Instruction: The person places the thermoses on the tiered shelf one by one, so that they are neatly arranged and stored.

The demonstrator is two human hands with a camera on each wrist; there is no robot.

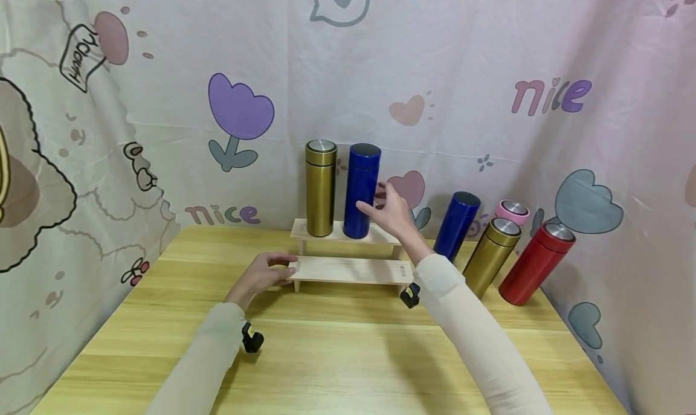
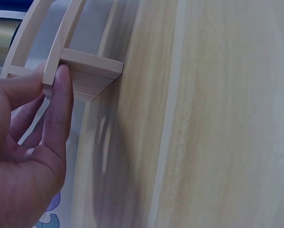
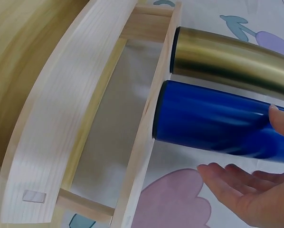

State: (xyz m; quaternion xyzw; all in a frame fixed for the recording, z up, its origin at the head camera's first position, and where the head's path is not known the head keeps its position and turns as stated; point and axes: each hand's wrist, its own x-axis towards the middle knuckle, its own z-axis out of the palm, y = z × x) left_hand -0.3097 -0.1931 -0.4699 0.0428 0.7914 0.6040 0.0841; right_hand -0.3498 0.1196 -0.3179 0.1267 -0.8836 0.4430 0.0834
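Note:
A two-step wooden stand [image 1: 348, 270] sits on the table, and my left hand [image 1: 263, 277] pinches the left end of its lower step between thumb and fingers. On the upper step a gold thermos [image 1: 321, 197] and a blue thermos [image 1: 359, 191] stand upright side by side, slightly apart. My right hand [image 1: 393, 213] is at the right side of the blue thermos. In the right wrist view its thumb [image 3: 282, 121] lies over the blue wall, while the other fingers are spread loosely and stay off it. Whether the thumb touches is hard to tell.
To the right on the wooden table [image 1: 326, 360] stand another blue thermos [image 1: 458, 221], a second gold thermos [image 1: 491, 258], a pink-topped thermos [image 1: 513, 211] and a red thermos [image 1: 535, 264]. My right forearm partly hides the nearer ones. A printed curtain [image 1: 435, 52] hangs behind.

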